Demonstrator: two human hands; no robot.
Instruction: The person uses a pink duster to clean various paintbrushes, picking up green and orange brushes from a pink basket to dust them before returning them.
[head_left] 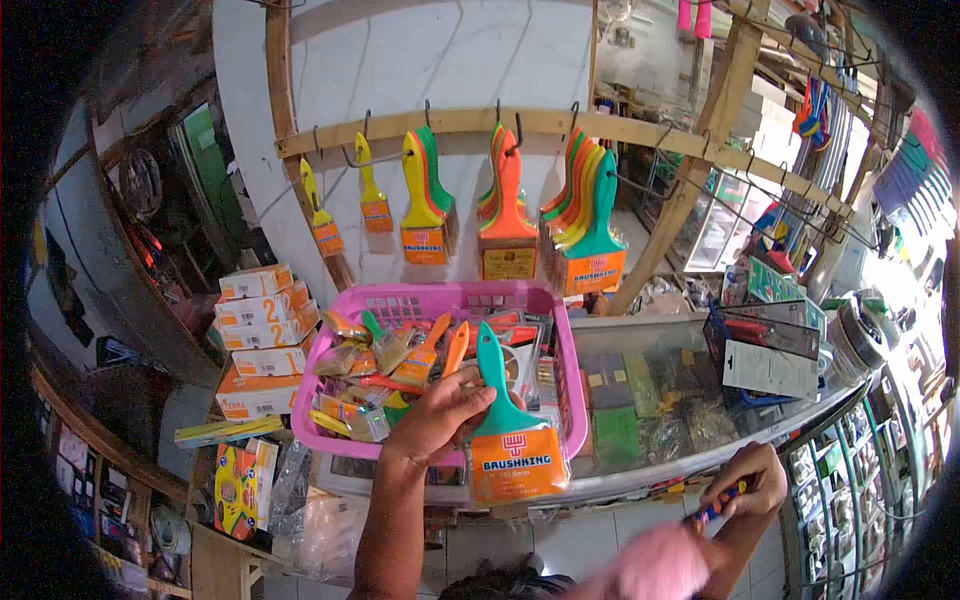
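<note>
My left hand (445, 412) is closed around the green handle of a wide paintbrush (515, 450), held upright over the basket's front edge, its orange Brushking sleeve facing me. At lower right, my right hand (748, 482) grips the dark, coloured handle of a pink duster (660, 565), whose soft head is blurred and hangs below the brush. Behind my left hand stands a pink plastic basket (576, 400) holding several paintbrushes in orange, green and yellow. More paintbrushes (592, 240) hang in bunches from hooks above it.
A wooden rail (460, 118) with metal hooks crosses the wall. The basket stands on a glass display counter (650, 340) with packets inside. Orange and white boxes (262, 335) are stacked at the left. A dark wire basket (765, 345) sits at the counter's right end.
</note>
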